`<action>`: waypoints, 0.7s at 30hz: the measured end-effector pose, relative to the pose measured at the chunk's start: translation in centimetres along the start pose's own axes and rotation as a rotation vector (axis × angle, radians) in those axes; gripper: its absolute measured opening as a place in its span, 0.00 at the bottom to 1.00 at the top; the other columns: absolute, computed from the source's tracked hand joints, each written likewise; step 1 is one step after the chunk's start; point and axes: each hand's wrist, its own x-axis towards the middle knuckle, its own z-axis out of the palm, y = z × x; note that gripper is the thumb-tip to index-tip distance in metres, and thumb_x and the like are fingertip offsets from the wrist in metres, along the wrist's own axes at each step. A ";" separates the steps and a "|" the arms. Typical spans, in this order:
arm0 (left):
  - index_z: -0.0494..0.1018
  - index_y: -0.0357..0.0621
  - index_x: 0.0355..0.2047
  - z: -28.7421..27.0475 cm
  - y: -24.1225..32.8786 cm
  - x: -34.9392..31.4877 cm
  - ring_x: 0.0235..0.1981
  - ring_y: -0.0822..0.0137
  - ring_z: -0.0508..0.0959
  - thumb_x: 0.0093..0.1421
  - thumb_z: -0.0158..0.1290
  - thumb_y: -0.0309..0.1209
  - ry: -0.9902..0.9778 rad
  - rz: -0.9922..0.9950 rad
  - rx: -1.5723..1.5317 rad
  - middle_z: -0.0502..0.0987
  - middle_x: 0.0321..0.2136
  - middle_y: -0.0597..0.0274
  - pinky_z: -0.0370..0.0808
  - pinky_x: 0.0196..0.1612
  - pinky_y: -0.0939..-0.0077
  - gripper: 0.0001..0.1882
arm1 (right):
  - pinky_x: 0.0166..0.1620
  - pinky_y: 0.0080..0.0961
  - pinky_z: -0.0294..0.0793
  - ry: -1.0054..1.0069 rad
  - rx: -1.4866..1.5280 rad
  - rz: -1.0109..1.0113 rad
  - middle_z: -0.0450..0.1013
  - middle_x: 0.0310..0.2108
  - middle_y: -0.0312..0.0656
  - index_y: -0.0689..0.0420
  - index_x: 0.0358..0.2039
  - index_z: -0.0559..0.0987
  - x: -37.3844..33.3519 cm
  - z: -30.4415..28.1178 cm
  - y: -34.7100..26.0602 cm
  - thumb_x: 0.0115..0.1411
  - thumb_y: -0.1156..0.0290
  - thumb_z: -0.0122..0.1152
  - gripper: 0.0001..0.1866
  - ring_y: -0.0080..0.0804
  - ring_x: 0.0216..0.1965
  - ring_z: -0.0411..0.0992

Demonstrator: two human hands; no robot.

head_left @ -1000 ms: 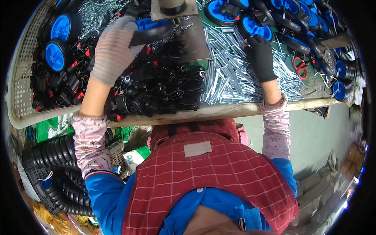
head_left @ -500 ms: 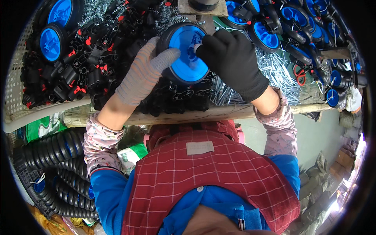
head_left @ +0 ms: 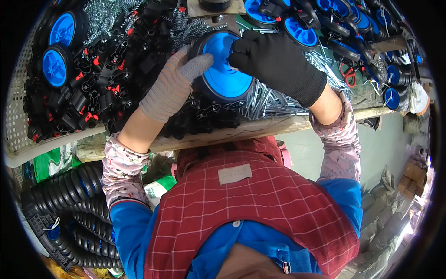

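Observation:
In my left hand [head_left: 172, 83], gloved in grey stripes, is a black-tyred wheel [head_left: 225, 83] with a bright blue centre. The thumb presses on its blue face while the fingers go behind the left rim. My right hand [head_left: 281, 65], in a black glove, is closed with its fingertips bunched at the wheel's hub. Whatever those fingertips pinch is hidden behind the glove. The wheel is held tilted over the workbench, its blue face turned up toward me. Black plastic brackets with red tabs [head_left: 88, 116] lie heaped to the left of my hands.
Long metal pins [head_left: 272, 102] are piled under my right hand. Springs [head_left: 104, 23] lie at the back left, and more blue wheels [head_left: 301, 33] at the back right. Red-handled scissors [head_left: 347, 74] rest right of the pins. A wooden edge [head_left: 260, 122] borders the bench; stacked tyres [head_left: 69, 181] stand below left.
The whole view has shifted a little. Against the bench, the wheel and both hands have moved slightly right. My right fingertips now cover more of the hub.

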 end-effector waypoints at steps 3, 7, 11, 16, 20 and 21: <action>0.73 0.39 0.54 1.2 0.0 0.4 0.44 0.71 0.78 0.65 0.56 0.36 -0.009 0.092 0.087 0.78 0.47 0.59 0.77 0.47 0.76 0.20 | 0.35 0.30 0.76 -0.006 0.204 0.057 0.74 0.40 0.37 0.47 0.43 0.80 0.7 -0.4 -0.3 0.56 0.63 0.65 0.13 0.36 0.42 0.75; 0.69 0.37 0.56 3.0 0.5 1.8 0.49 0.65 0.78 0.68 0.51 0.32 -0.155 0.178 -0.054 0.76 0.50 0.55 0.78 0.51 0.72 0.19 | 0.49 0.45 0.71 0.415 0.803 0.056 0.73 0.49 0.44 0.57 0.50 0.75 2.0 -0.7 -0.3 0.58 0.50 0.64 0.27 0.50 0.45 0.73; 0.65 0.35 0.59 4.1 1.4 3.0 0.54 0.58 0.77 0.72 0.45 0.41 -0.062 -0.010 -0.525 0.74 0.54 0.50 0.80 0.55 0.63 0.23 | 0.59 0.43 0.67 0.136 0.483 0.094 0.70 0.59 0.47 0.58 0.61 0.70 -3.2 -2.1 1.6 0.56 0.39 0.62 0.42 0.53 0.56 0.69; 0.73 0.33 0.51 4.4 1.0 4.8 0.51 0.52 0.78 0.66 0.54 0.47 -0.465 0.091 0.683 0.77 0.49 0.49 0.76 0.54 0.61 0.27 | 0.47 0.32 0.73 0.329 0.569 0.666 0.78 0.42 0.43 0.55 0.55 0.75 -9.7 2.1 0.7 0.57 0.53 0.69 0.30 0.38 0.39 0.76; 0.74 0.31 0.48 5.7 -0.7 6.7 0.50 0.46 0.76 0.55 0.63 0.49 -0.651 -0.001 1.857 0.75 0.48 0.45 0.73 0.55 0.59 0.32 | 0.37 0.22 0.69 0.698 0.976 1.232 0.76 0.29 0.35 0.63 0.43 0.80 -12.0 4.2 -0.2 0.61 0.55 0.67 0.23 0.20 0.32 0.68; 0.74 0.32 0.48 6.4 -1.1 7.4 0.51 0.46 0.75 0.54 0.63 0.49 -0.694 -0.097 1.951 0.74 0.49 0.45 0.73 0.54 0.59 0.32 | 0.37 0.22 0.68 0.653 0.999 1.263 0.76 0.29 0.35 0.63 0.44 0.80 -12.1 4.4 -0.3 0.61 0.54 0.67 0.23 0.20 0.32 0.68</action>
